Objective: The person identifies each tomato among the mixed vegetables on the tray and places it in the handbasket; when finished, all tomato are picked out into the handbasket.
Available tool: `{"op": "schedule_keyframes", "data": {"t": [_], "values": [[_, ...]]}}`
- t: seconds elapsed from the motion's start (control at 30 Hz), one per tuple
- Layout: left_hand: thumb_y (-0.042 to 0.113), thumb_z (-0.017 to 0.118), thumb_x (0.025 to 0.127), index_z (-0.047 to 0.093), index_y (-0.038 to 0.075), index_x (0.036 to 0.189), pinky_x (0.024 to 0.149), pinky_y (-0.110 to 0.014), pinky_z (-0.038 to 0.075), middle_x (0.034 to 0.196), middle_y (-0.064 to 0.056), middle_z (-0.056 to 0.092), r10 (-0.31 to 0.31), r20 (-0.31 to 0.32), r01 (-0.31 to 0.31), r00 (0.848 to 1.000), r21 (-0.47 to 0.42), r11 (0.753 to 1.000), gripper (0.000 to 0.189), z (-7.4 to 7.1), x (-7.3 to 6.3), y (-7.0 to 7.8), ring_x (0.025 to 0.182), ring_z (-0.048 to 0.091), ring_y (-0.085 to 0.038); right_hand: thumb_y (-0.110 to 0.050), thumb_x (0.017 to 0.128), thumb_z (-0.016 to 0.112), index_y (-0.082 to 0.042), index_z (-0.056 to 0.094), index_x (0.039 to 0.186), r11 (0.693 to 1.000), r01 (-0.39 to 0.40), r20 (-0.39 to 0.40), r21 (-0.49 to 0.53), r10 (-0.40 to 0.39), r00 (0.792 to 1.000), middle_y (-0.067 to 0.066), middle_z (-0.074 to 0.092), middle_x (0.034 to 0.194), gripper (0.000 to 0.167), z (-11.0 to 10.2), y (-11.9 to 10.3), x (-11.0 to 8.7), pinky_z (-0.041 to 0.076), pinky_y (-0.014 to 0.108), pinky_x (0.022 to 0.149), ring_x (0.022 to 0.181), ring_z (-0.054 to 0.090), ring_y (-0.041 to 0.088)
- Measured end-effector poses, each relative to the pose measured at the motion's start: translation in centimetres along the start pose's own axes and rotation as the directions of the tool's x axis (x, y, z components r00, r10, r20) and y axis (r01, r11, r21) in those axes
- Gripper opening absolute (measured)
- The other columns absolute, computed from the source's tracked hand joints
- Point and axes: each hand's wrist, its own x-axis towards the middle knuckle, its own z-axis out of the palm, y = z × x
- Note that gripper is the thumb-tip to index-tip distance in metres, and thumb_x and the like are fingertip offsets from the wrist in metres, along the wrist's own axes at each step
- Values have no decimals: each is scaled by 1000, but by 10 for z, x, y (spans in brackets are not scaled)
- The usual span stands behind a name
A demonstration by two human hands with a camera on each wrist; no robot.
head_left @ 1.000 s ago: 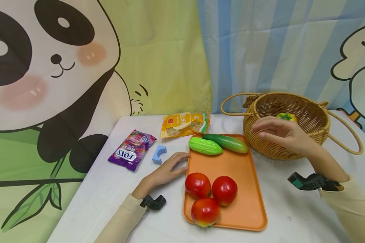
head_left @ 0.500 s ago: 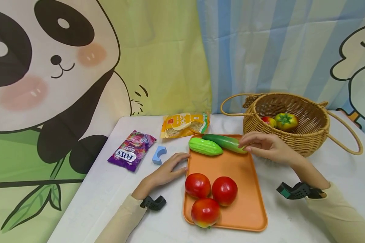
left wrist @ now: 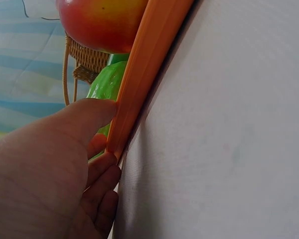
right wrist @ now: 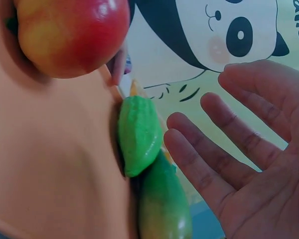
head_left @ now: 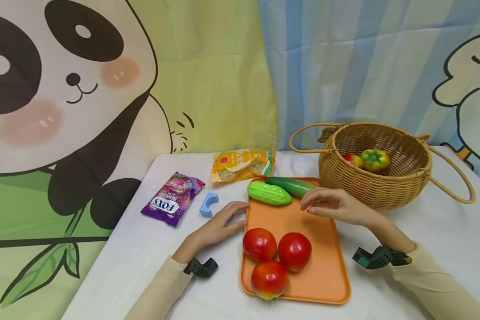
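In the head view my left hand (head_left: 220,226) lies beside the orange tray (head_left: 322,253), its fingertips touching the left rim. The left wrist view shows thumb and fingers against that rim (left wrist: 134,84). My right hand (head_left: 338,206) hovers over the tray's right side with loosely bent fingers and nothing in it. Just beyond it lies a dark green cucumber (head_left: 290,185), partly hidden by the fingers, next to a bright green ridged vegetable (head_left: 269,193). Three round red fruits (head_left: 295,251) sit together at the near end of the tray.
A wicker basket (head_left: 372,191) with raised loop handles stands at the back right, holding a yellow-green fruit (head_left: 376,160) and a red-yellow one (head_left: 353,160). Left of the tray lie a blue arch block (head_left: 209,204) and a purple candy bag (head_left: 173,198). A yellow food packet (head_left: 243,165) lies behind.
My right hand has moved from in front of the basket leftward and nearer, over the tray. The fruits in the basket have come into view. My left hand has stayed put.
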Motion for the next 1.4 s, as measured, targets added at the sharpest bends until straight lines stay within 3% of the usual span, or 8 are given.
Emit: {"op": "schedule_keyframes", "data": {"t": [0.23,0.4,0.6,0.8,1.0,1.17,1.4], "values": [[29,59,99,44,13,146,117,-44,29,148,-6,43,10,-6,-10,1000,-11,1000,52,-1,-2,2,140,36,-23,6,91,62,6,60,117,999,-36,97,14,34,995,26,59,116,26,12,5,3,54,36,94,112,61,25],[29,59,99,43,14,146,117,-44,29,148,-5,42,10,-3,-10,1000,-6,1000,52,0,0,2,140,36,-22,4,92,62,9,53,123,994,-76,214,78,58,975,32,54,120,33,20,7,4,52,48,94,113,60,35],[30,58,99,43,16,146,117,-41,28,149,-3,41,-18,8,18,1000,-9,1000,52,0,0,2,141,35,-18,0,91,65,8,49,129,985,-118,313,127,73,947,30,52,126,41,29,7,4,48,38,103,120,56,30],[30,58,99,43,16,146,117,-41,28,149,-2,41,-28,13,28,1000,-10,1000,52,0,0,2,141,35,-19,-2,88,71,4,49,133,994,-41,348,105,2,938,24,49,133,51,34,8,5,47,37,103,125,51,27],[32,58,99,43,18,146,117,-39,28,149,-1,41,-37,16,37,999,-6,999,52,1,1,-1,141,35,-16,-9,86,75,-5,50,135,996,-50,383,76,18,924,12,50,137,56,37,4,4,46,36,103,128,46,18],[32,58,99,43,18,146,117,-40,28,149,0,41,-34,17,35,999,-6,999,52,1,1,-2,141,35,-16,-11,88,73,-6,50,136,995,-40,416,87,0,909,12,50,137,53,38,3,4,42,34,107,131,42,16],[32,58,99,43,17,146,117,-40,28,149,-1,41,-30,16,30,999,-1,1000,52,1,1,-1,141,35,-17,-13,89,73,-8,50,136,995,-66,424,70,30,905,10,50,138,53,37,4,2,42,34,107,130,42,14]]}}
